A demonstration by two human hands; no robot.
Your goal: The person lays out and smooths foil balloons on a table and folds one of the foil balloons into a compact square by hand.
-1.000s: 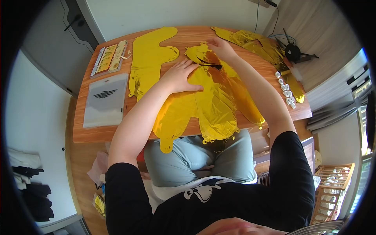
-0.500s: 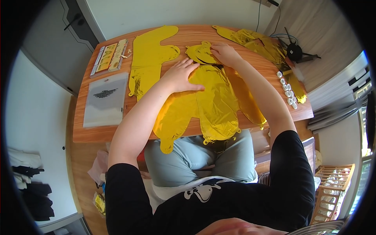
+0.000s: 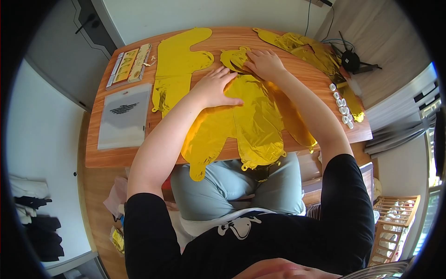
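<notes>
A flat gold foil balloon (image 3: 257, 121) lies over the wooden table's near edge, its lower tabs hanging down above my lap. My left hand (image 3: 216, 88) rests palm down on its upper left part, fingers spread and thumb pointing right. Pressed on the folded upper end of the foil is my right hand (image 3: 265, 65), fingers stretched out and nothing gripped. The foil between the two hands is creased, and part of it is hidden beneath them. Another flat gold foil balloon (image 3: 174, 65) with a curved outline lies just left of my left hand.
More crumpled gold foil (image 3: 302, 49) lies at the far right by a black stand (image 3: 349, 60). Several small white rolls (image 3: 344, 110) line the right edge. A picture box (image 3: 129, 66) and a clear plastic sleeve (image 3: 124, 118) sit on the left of the wooden table (image 3: 114, 159).
My right hand has shifted slightly left on the foil's upper end, and the dark gap at the fold there has narrowed. My left hand stays nearly in place.
</notes>
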